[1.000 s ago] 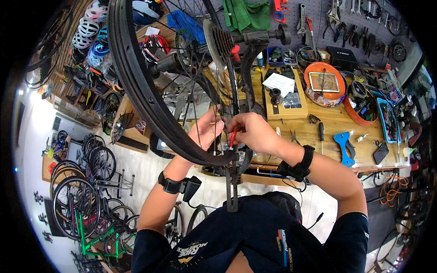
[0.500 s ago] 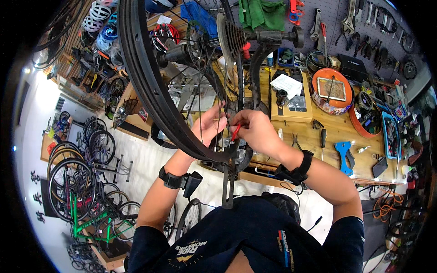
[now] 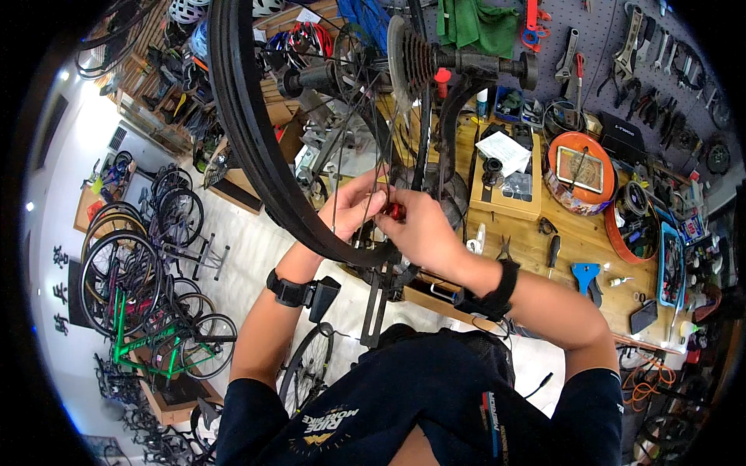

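Note:
A bare bicycle wheel rim (image 3: 268, 171), dark and without a tyre, stands upright in a black truing stand (image 3: 458, 116). Its cassette (image 3: 408, 66) is at the hub, and thin spokes run down to the rim. Between thumb and fingers, my right hand (image 3: 426, 233) grips a small red spoke wrench (image 3: 396, 211) close to the rim's near part; the fingers cover much of it. My left hand (image 3: 348, 208) reaches among the spokes from the left, its thumb and fingers closed around a spoke beside the wrench. The fingertips of both hands nearly meet.
On the wooden bench (image 3: 505, 233) to the right lie a screwdriver (image 3: 553, 255), a blue-handled tool (image 3: 587, 276), a cardboard box (image 3: 505, 198) and a round orange tray (image 3: 556, 147). Tools hang on the pegboard (image 3: 598, 46). Several bicycles (image 3: 124, 279) stand at left.
My view has shifted, so the wheel and bench appear slightly moved. My right hand has turned inward over the red spoke wrench, hiding more of it; the left hand stays among the spokes.

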Action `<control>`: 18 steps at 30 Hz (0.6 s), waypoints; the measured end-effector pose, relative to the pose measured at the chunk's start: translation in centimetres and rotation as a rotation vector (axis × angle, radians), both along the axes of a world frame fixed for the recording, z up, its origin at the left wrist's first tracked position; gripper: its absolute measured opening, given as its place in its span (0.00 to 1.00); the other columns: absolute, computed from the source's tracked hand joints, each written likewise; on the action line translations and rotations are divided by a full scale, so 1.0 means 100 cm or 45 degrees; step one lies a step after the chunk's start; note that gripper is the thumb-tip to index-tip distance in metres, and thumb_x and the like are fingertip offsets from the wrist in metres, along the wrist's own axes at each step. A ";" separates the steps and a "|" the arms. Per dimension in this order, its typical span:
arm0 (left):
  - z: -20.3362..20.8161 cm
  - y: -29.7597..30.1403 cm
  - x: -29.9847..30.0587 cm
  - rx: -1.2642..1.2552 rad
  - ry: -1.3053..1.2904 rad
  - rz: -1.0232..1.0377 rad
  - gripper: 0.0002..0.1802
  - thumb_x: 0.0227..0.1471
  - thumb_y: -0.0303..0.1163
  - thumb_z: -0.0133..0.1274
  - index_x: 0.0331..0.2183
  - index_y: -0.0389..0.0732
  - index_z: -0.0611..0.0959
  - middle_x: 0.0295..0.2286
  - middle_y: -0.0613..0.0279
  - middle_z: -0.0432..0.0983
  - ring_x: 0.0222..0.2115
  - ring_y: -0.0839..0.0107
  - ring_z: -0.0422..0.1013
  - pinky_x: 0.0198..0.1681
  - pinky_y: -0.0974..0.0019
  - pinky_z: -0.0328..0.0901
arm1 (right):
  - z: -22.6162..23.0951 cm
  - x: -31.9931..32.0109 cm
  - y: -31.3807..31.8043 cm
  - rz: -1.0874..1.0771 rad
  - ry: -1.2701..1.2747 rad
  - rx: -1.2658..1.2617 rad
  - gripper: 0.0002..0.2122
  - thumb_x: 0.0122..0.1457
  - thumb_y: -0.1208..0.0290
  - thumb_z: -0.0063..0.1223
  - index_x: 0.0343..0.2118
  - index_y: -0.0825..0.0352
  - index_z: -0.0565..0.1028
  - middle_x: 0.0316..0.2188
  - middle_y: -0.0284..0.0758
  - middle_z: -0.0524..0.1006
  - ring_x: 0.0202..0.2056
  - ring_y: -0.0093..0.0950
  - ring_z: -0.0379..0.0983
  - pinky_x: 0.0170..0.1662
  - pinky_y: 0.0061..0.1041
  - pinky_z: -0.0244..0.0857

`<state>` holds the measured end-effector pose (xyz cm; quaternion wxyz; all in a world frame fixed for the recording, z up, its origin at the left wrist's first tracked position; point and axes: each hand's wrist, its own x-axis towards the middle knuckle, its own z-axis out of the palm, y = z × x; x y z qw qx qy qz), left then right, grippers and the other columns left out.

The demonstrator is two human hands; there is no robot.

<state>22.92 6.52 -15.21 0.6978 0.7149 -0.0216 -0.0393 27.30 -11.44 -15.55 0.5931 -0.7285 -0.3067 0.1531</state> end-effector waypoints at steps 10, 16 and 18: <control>-0.010 0.005 -0.002 0.055 -0.044 0.009 0.36 0.59 0.41 0.53 0.62 0.35 0.61 0.48 0.58 0.71 0.47 0.69 0.69 0.53 0.66 0.63 | -0.006 0.009 -0.005 0.283 0.652 0.211 0.09 0.62 0.72 0.53 0.40 0.73 0.75 0.29 0.29 0.76 0.24 0.16 0.68 0.28 0.16 0.67; -0.007 0.001 0.003 -0.115 0.031 -0.024 0.36 0.58 0.41 0.56 0.61 0.37 0.62 0.45 0.59 0.72 0.45 0.72 0.70 0.47 0.67 0.67 | -0.008 -0.011 0.005 -0.112 -0.018 -0.007 0.13 0.54 0.69 0.63 0.34 0.76 0.76 0.20 0.41 0.76 0.22 0.27 0.73 0.28 0.28 0.67; -0.021 0.012 0.003 0.177 -0.195 -0.084 0.34 0.58 0.39 0.56 0.60 0.37 0.63 0.44 0.60 0.72 0.43 0.73 0.70 0.47 0.67 0.67 | 0.011 -0.027 0.010 -0.324 -0.085 -0.227 0.14 0.51 0.67 0.65 0.31 0.76 0.75 0.21 0.48 0.76 0.26 0.44 0.75 0.31 0.34 0.68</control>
